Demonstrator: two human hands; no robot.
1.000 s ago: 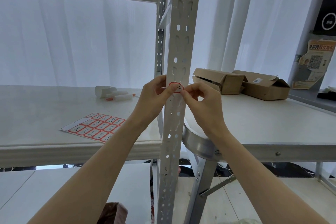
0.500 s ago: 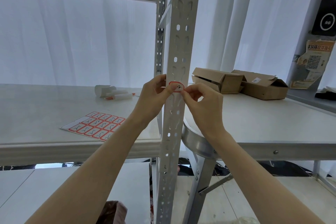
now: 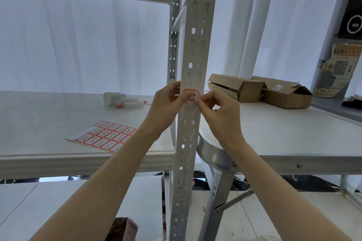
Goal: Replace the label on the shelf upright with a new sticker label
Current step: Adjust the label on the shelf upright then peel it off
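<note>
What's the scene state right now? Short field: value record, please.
label: red-bordered sticker on shelf upright
left hand: thumb pressing sticker's left part
right hand: fingertips pinched at sticker's right edge
sticker sheet: flat on shelf, left of upright
markers: lying behind sheet
cardboard boxes: on table, right

Bright, backlit, sharp at the centre

Daylight pours through the white curtains (image 3: 82,41) behind the shelf, washing them nearly blank and leaving the near face of the upright (image 3: 193,76) in soft grey shade. The bench (image 3: 293,135) top carries a pale sheen, with only faint shadows under the boxes (image 3: 260,92). The forearms near the lower edge look stretched, and the straight beams bow toward the corners from the wide lens. The poster (image 3: 340,70) at the right is slightly soft.
</note>
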